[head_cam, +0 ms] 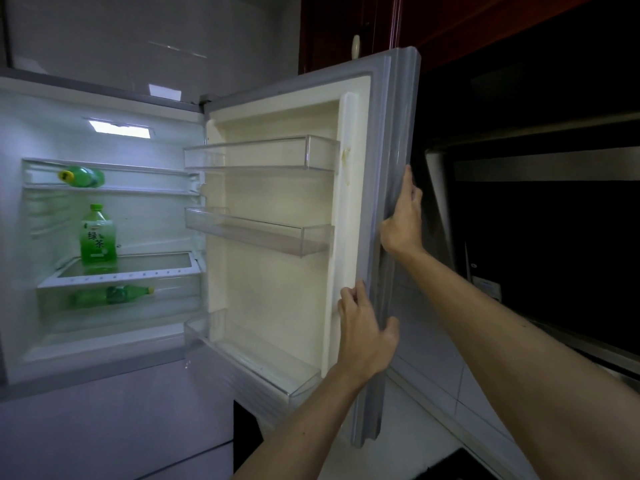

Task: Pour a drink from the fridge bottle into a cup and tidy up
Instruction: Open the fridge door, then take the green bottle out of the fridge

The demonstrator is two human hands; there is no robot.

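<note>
Both my hands hold the free edge of the open fridge door (277, 278), arms stretched forward and up.

My left hand (363, 327), at about five o'clock from the frame's middle, grips the door's lower edge, with the fingers laid on the cream inner liner and the thumb hooked round the grey seal. My right hand (403, 220), at three o'clock and higher on the same edge, lies against the outer side with one finger pointing straight up. Its other fingers are hidden behind the door, so I cannot tell whether it clasps. The upright green tea bottle (98, 235) stands on the middle shelf at nine o'clock, well apart from both hands. A second bottle (83, 176) lies above it at twelve o'clock, a third bottle (117, 294) below at six.
</note>
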